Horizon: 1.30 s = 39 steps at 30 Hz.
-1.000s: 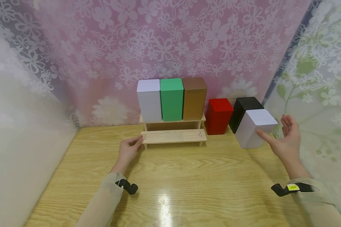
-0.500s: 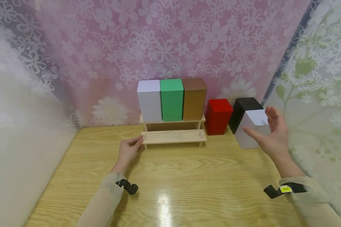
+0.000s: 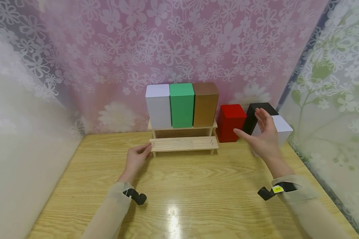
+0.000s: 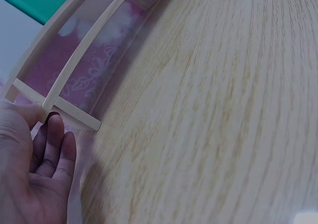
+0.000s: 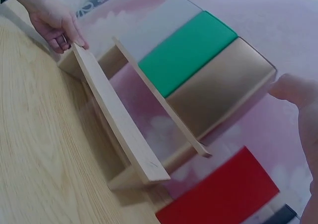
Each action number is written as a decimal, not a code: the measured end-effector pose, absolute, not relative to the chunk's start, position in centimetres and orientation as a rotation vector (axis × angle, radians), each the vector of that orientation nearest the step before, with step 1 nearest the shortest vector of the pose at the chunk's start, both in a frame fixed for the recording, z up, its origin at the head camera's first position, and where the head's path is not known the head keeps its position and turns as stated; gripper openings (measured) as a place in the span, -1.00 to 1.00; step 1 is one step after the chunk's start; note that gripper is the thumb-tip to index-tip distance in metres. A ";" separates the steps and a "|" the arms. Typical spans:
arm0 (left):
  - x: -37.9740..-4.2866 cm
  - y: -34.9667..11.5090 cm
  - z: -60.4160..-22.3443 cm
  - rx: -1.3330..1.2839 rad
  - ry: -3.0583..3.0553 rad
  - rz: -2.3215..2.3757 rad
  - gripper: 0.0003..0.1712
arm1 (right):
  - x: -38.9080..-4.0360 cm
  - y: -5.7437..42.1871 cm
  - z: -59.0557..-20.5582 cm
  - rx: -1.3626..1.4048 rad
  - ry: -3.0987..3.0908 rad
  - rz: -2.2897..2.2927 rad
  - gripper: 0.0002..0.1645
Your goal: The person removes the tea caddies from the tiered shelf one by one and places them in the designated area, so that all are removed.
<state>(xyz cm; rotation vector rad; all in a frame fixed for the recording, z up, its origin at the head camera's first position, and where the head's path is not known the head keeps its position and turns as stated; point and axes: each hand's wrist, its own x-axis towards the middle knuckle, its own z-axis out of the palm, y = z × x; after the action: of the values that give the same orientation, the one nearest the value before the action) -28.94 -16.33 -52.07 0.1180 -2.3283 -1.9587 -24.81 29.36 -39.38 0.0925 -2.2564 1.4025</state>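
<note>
My left hand (image 3: 136,160) pinches the left end of the lower board of a two-step wooden shelf (image 3: 183,144); the left wrist view shows thumb and fingers on the board's end (image 4: 48,102). On the upper step stand a white box (image 3: 158,108), a green box (image 3: 182,108) and a brown box (image 3: 206,108), side by side. My right hand (image 3: 266,137) is in the air with fingers extended and thumb spread, holding nothing. It partly covers a second white box (image 3: 282,127) and a black box (image 3: 261,108). Just left of its thumb is a red box (image 3: 231,126).
The wood-grain table (image 3: 179,192) spreads out in front of the shelf. Behind everything hangs a pink flowered curtain (image 3: 179,49), and pale flowered cloth (image 3: 341,116) closes off the right side.
My right hand has moved left, from beside the right-hand white box to in front of it, near the red box. The left hand keeps its hold on the shelf; the boxes have not moved.
</note>
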 end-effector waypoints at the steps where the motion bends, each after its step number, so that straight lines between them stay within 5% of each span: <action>1: -28.9 -16.3 -52.1 0.114 -2.329 -1.956 -0.69 | -25.0 29.0 -39.4 0.091 -2.265 1.407 0.31; 39: -28.9 -16.3 -52.0 0.139 -2.323 -1.950 -0.69 | -33.6 17.5 -40.6 0.104 -2.213 1.470 0.24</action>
<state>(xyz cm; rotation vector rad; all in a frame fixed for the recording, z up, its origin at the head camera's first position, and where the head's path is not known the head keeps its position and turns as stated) -28.87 -16.30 -52.02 0.1393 -2.3229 -1.9500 -33.64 17.52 -40.62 0.1040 -2.2128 1.4699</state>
